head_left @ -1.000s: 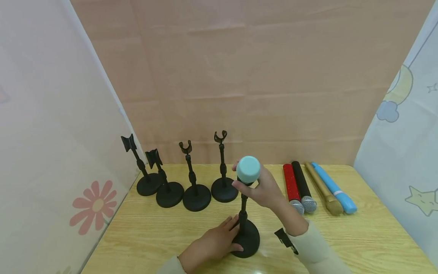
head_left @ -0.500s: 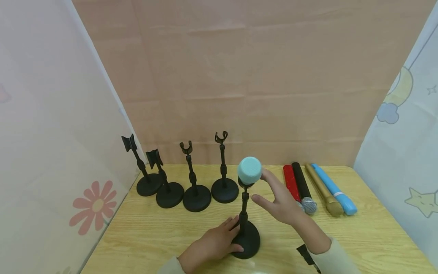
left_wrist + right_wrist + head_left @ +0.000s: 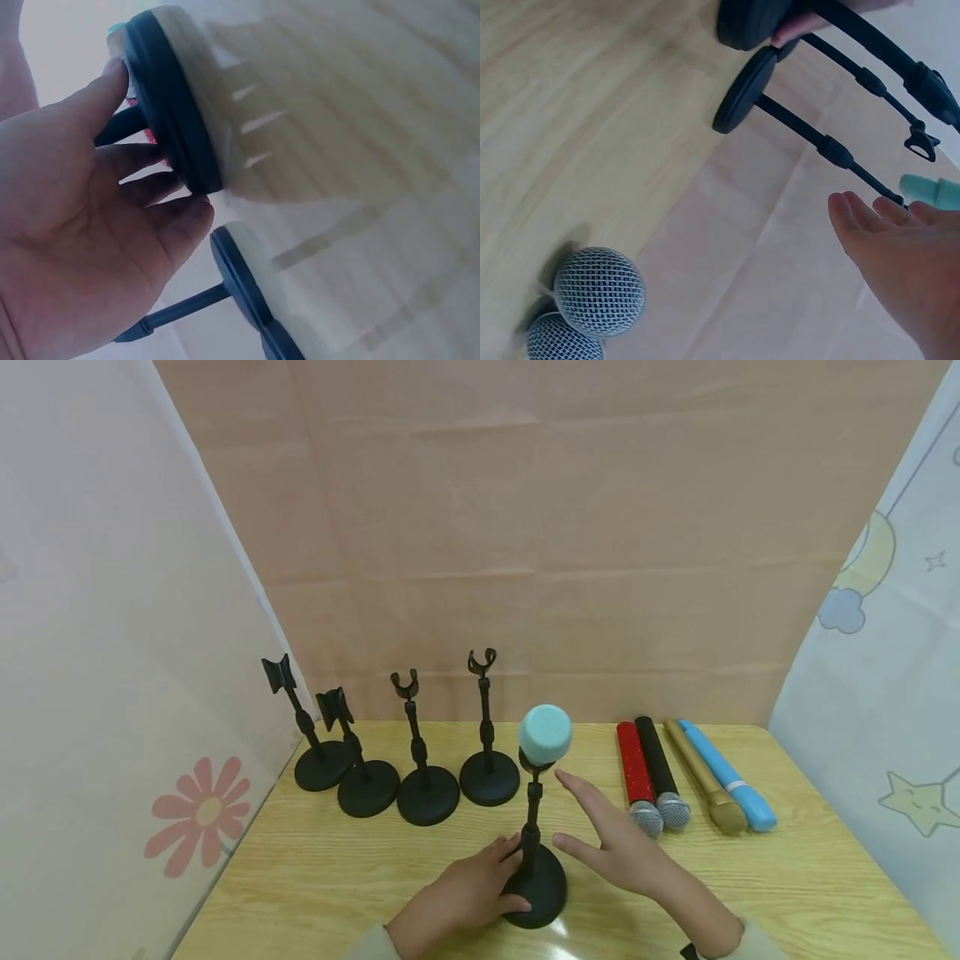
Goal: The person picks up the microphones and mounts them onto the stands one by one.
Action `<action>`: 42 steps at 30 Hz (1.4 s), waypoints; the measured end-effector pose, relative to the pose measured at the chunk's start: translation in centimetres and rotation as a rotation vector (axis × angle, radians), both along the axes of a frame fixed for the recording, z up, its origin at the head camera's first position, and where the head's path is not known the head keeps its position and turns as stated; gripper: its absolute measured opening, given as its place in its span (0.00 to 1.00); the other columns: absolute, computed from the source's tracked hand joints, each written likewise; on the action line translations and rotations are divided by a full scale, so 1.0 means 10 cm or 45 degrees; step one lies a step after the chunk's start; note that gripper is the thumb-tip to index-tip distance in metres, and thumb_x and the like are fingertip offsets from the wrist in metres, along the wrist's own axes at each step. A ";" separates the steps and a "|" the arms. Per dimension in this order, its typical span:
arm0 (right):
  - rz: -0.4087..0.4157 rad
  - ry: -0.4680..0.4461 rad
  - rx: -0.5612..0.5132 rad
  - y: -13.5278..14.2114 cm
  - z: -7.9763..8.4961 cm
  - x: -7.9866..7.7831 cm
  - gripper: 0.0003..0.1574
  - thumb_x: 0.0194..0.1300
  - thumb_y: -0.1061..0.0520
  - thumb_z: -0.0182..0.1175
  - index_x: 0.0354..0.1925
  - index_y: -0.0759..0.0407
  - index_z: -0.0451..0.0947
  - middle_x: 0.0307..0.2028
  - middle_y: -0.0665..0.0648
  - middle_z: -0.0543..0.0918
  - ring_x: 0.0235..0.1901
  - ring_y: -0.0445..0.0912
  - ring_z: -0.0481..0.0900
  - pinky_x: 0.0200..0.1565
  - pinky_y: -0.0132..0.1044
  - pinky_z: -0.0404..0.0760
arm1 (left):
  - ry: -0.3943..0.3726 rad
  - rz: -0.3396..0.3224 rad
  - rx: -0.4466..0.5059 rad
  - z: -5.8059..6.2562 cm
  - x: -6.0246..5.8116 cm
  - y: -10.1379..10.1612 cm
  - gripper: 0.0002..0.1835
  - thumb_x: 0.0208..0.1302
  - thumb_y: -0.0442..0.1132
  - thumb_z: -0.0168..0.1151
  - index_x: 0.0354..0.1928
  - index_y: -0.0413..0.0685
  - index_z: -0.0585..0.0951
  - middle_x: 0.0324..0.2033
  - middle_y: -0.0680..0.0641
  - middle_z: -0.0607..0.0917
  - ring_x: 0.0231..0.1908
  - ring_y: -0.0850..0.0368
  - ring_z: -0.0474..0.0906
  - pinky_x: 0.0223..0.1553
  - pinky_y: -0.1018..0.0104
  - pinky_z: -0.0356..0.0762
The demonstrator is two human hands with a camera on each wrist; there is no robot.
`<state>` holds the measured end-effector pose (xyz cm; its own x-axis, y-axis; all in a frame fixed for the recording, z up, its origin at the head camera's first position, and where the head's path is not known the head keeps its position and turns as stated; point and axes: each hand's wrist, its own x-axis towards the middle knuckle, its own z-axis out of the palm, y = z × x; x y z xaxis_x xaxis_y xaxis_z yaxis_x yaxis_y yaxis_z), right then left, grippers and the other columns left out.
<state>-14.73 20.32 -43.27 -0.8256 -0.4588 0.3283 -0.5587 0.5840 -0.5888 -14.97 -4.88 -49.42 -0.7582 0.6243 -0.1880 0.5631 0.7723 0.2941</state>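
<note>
A black microphone stand (image 3: 546, 893) stands upright near the front of the table, with a light teal microphone (image 3: 545, 735) in its clip, rounded end facing me. My left hand (image 3: 476, 887) holds the stand's round base from the left, thumb at the near rim and fingers by the pole; in the left wrist view the hand (image 3: 90, 202) spans the base (image 3: 171, 105). My right hand (image 3: 626, 852) hovers to the right of the pole, fingers and thumb spread and holding nothing. In the right wrist view its fingers (image 3: 844, 210) extend below the teal microphone (image 3: 930, 191).
Several black stands with bare clips, one of them a tall stand (image 3: 487, 777), line the table's back left. At the right lie a red microphone (image 3: 633, 764), a black microphone (image 3: 656, 756), a gold microphone (image 3: 701, 772) and a blue microphone (image 3: 727, 777). A tan backdrop rises behind.
My right hand has let go of the teal microphone and moved down and right of the stand. The left hand has stayed at the base.
</note>
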 end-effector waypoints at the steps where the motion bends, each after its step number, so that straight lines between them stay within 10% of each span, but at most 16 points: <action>1: 0.001 -0.017 0.016 0.00 -0.02 0.01 0.51 0.69 0.42 0.65 0.79 0.51 0.53 0.75 0.57 0.64 0.71 0.59 0.66 0.63 0.61 0.72 | 0.011 0.001 0.015 0.01 -0.01 -0.01 0.42 0.65 0.70 0.53 0.75 0.56 0.68 0.77 0.54 0.60 0.75 0.52 0.61 0.60 0.53 0.78; 21: 0.154 -0.315 0.286 -0.08 -0.30 0.05 0.50 0.72 0.33 0.57 0.77 0.60 0.58 0.77 0.61 0.59 0.72 0.61 0.65 0.64 0.63 0.69 | 0.141 0.002 0.397 0.47 -0.05 -0.12 0.31 0.71 0.58 0.59 0.70 0.53 0.73 0.64 0.52 0.78 0.63 0.58 0.76 0.58 0.60 0.79; 35: 0.283 -0.305 0.385 -0.16 -0.42 0.00 0.48 0.69 0.36 0.62 0.75 0.60 0.62 0.73 0.60 0.65 0.70 0.59 0.68 0.65 0.55 0.72 | -0.076 0.059 0.712 0.52 -0.09 -0.07 0.25 0.73 0.56 0.58 0.66 0.55 0.77 0.61 0.55 0.80 0.59 0.57 0.78 0.58 0.62 0.79; 42: 0.305 -0.273 0.456 -0.17 -0.45 -0.01 0.48 0.69 0.35 0.62 0.74 0.58 0.63 0.71 0.59 0.68 0.68 0.58 0.70 0.64 0.52 0.75 | -0.070 -0.054 0.814 0.50 -0.12 -0.05 0.22 0.75 0.52 0.57 0.63 0.51 0.79 0.58 0.55 0.82 0.58 0.63 0.77 0.58 0.68 0.78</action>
<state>-14.79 18.63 -47.72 -0.7150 -0.6973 -0.0513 -0.5899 0.6410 -0.4911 -16.22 -5.34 -44.37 -0.7302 0.6552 0.1936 0.5603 0.4121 0.7185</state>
